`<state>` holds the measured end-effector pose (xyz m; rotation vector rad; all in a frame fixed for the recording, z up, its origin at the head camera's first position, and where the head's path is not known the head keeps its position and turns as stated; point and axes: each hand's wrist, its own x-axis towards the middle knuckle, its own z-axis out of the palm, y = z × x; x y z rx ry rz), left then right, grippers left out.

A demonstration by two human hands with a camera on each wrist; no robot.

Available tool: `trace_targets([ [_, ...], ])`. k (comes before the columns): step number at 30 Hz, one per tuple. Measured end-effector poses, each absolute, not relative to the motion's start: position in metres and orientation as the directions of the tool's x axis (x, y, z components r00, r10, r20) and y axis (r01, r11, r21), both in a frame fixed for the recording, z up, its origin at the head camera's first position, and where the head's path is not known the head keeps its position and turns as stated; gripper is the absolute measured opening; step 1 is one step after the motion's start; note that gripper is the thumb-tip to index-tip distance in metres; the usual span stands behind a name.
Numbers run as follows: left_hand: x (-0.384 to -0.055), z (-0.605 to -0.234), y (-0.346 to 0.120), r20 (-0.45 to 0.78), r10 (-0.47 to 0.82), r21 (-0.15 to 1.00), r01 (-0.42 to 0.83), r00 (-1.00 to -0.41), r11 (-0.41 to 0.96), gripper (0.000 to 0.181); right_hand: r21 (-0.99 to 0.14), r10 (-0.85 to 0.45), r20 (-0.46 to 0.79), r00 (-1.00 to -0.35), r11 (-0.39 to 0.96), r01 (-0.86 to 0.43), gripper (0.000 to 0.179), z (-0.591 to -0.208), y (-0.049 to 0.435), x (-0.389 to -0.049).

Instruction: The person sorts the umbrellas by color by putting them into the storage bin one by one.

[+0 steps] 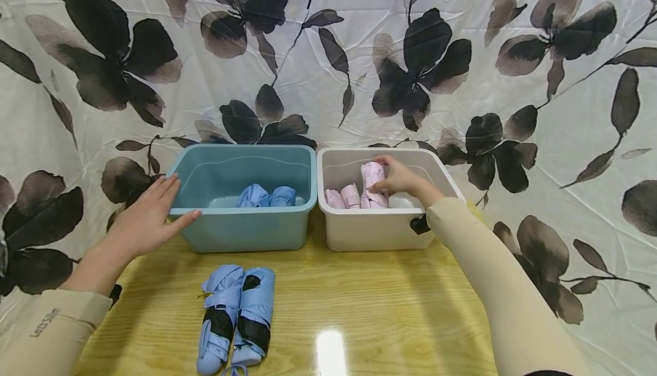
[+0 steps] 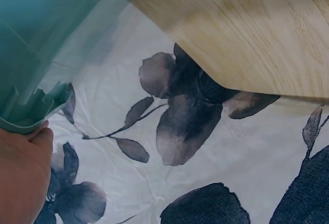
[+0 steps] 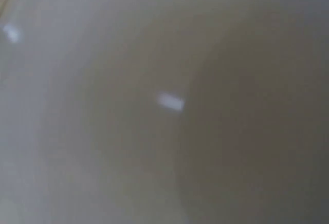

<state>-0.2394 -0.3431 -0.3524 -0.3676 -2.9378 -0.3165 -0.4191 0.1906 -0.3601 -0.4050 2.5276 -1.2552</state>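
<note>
In the head view my right hand reaches into the white bin, thumb and fingers round a folded pink umbrella that stands upright. Two more pink rolls lie beside it, to the left. The right wrist view shows only a blurred pale surface. My left hand rests at the left rim of the blue bin, fingers straight and thumb spread toward the front edge. Part of that hand shows under the bin's rim in the left wrist view. Inside the blue bin are two blue rolled bundles.
Two folded blue umbrellas with black bands lie side by side on the wooden table, in front of the blue bin. The bins stand next to each other against a white cloth with dark flowers.
</note>
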Motion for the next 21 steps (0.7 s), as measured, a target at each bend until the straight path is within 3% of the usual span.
trace_targets([
  [13,-0.24,-0.355,-0.342,0.197,0.24,0.173,0.274,-0.951,0.946,0.097,-0.756,-0.424,-0.264,-0.866,0.648,-0.087,0.084,-0.372,0.186,-0.415],
  [21,-0.24,-0.357,-0.343,0.207,0.233,0.175,0.27,-0.95,0.947,0.098,-0.685,-0.45,-0.294,-0.843,0.715,-0.143,0.077,-0.38,0.186,-0.414],
])
